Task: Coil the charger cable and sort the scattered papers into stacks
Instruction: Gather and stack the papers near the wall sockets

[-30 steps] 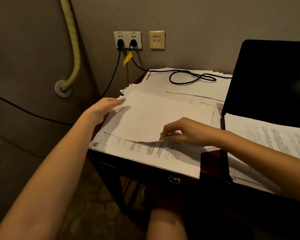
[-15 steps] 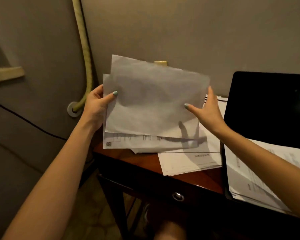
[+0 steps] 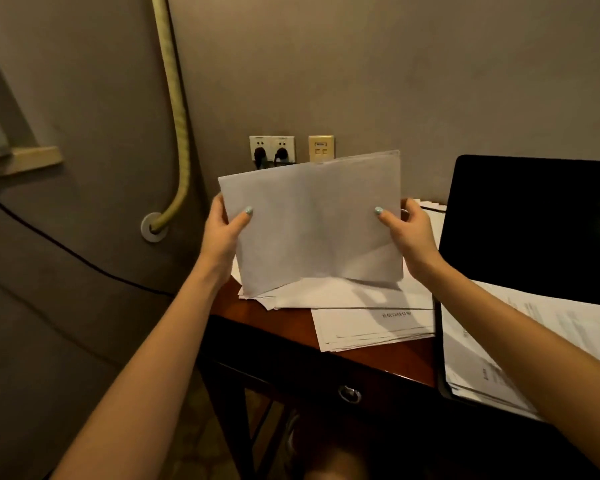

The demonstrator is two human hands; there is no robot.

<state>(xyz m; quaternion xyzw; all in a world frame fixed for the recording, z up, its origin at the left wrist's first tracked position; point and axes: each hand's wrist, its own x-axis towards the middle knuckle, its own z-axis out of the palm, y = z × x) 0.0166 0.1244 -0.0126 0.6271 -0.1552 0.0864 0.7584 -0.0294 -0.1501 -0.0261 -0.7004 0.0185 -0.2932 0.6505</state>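
A bundle of white papers (image 3: 312, 220) stands upright on its lower edge over the wooden table (image 3: 267, 320). My left hand (image 3: 224, 230) grips its left side, thumb on the front. On the right side my right hand (image 3: 407, 230) holds it the same way. Beneath the bundle lie more loose papers (image 3: 340, 296), and a printed stack (image 3: 371, 327) sits nearer the front edge. Two black plugs (image 3: 271, 155) sit in the wall socket behind the bundle; the charger cable on the table is hidden by the papers.
A black open folder or screen (image 3: 534, 220) stands at the right, with printed sheets (image 3: 520, 341) lying in front of it. A yellow hose (image 3: 177, 109) runs down the wall to a port at left. The table has a drawer with a ring pull (image 3: 350, 393).
The papers were lifted off the table and turned upright. Since half a second ago the uneven sheets have come together into one aligned bundle, lowered onto the pile.
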